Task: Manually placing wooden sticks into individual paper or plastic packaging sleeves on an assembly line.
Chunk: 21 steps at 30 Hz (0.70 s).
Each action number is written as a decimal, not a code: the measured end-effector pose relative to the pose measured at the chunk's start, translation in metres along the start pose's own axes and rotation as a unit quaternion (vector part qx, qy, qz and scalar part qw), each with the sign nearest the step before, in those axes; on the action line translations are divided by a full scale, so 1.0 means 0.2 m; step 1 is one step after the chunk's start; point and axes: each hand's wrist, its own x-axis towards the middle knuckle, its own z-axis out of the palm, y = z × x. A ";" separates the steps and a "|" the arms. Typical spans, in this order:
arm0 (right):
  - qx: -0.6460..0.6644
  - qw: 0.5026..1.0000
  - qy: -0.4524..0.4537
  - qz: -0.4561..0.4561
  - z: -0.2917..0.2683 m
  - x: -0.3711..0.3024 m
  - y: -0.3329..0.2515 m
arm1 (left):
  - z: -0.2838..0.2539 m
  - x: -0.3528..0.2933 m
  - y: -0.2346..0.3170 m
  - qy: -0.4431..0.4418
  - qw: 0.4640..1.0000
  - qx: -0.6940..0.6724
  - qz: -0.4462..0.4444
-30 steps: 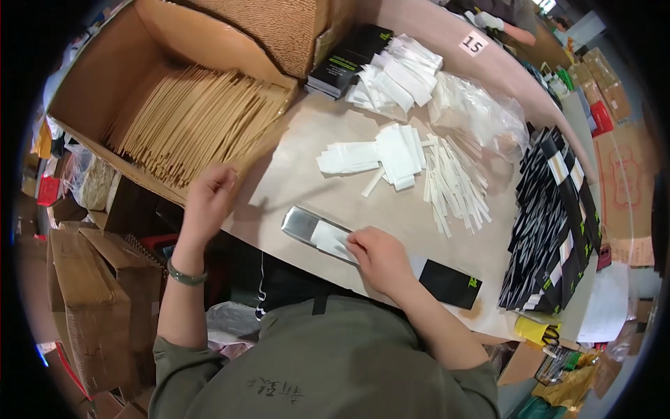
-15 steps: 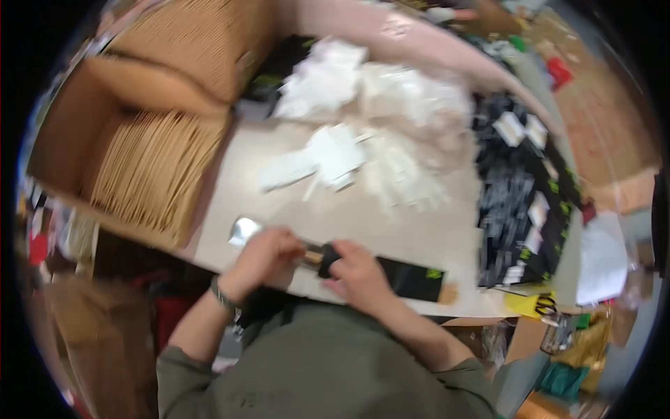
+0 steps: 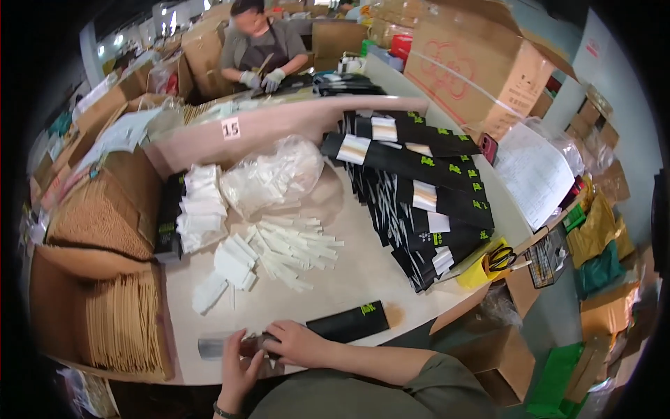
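Here on the near edge of the bench point(image 3: 363, 281) lies the black packet point(image 3: 352, 320), flat, its plain end tucked up by the right hand point(image 3: 299, 344) and its green-marked end out in the open. Looks like thin card or film: I'd call it light, bendy, easily creased, perhaps a touch slick, best taken lightly by the long edges or that free end. Right fingers bent down over something dark, whether gripping it I can't tell; left hand point(image 3: 241, 370) close by, thumb and fingers curled toward each other, any pinch between them unclear. Just beyond it, a shiny silver piece point(image 3: 211, 348), smooth and likely stiffer. Farther out, loose narrow white strips point(image 3: 296, 248), a heap of black packets point(image 3: 453, 202) to the right, and sticks point(image 3: 124, 321) packed in a carton point(image 3: 167, 349) at left.
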 end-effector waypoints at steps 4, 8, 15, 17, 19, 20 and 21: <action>-0.062 0.994 0.017 -0.090 0.07 0.02 0.00 | -0.19 0.02 -0.02 -0.013 0.878 0.442 0.183; -0.082 0.997 0.006 -0.014 -0.35 0.19 -0.07 | -0.27 0.09 -0.03 0.001 0.911 0.398 0.105; -0.274 0.952 0.130 0.043 -1.56 0.37 0.69 | -0.26 0.11 -0.12 0.020 0.924 0.379 0.043; -0.371 0.897 0.229 0.067 -1.60 0.21 0.92 | -0.22 0.11 -0.11 0.043 0.934 0.355 0.020; -0.485 0.821 0.233 0.190 -1.64 0.06 0.96 | -0.22 0.08 -0.13 0.059 0.926 0.372 0.029; -0.470 0.811 0.198 0.285 -1.69 0.03 0.93 | -0.21 0.06 -0.13 0.063 0.919 0.387 0.041; -0.453 0.790 0.159 0.381 -1.74 -0.03 0.90 | -0.20 0.06 -0.10 0.064 0.919 0.389 0.033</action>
